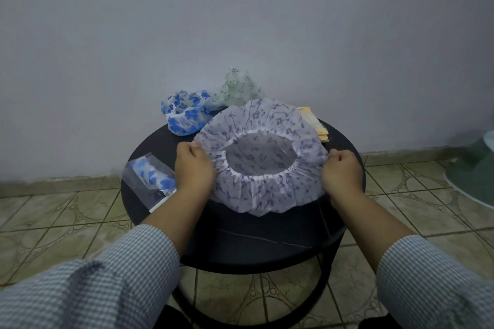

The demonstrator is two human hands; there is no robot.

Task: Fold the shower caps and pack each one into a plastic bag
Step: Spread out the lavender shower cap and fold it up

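A white shower cap with a purple print (267, 189) is stretched out over the round black table (262, 238), its elastic opening facing up. My left hand (193, 165) pinches its left edge and my right hand (340, 171) pinches its right edge. At the table's left lies a clear plastic bag holding a folded blue-flowered cap (149, 176). A loose blue-flowered cap (184, 112) sits at the back left, and a green-printed cap (236, 88) lies behind it by the wall.
A stack of yellowish packets (316, 123) lies at the table's back right, partly hidden by the purple cap. The table stands on a patterned tile floor (53, 222) against a plain wall. A greenish round object (473, 171) sits at the far right.
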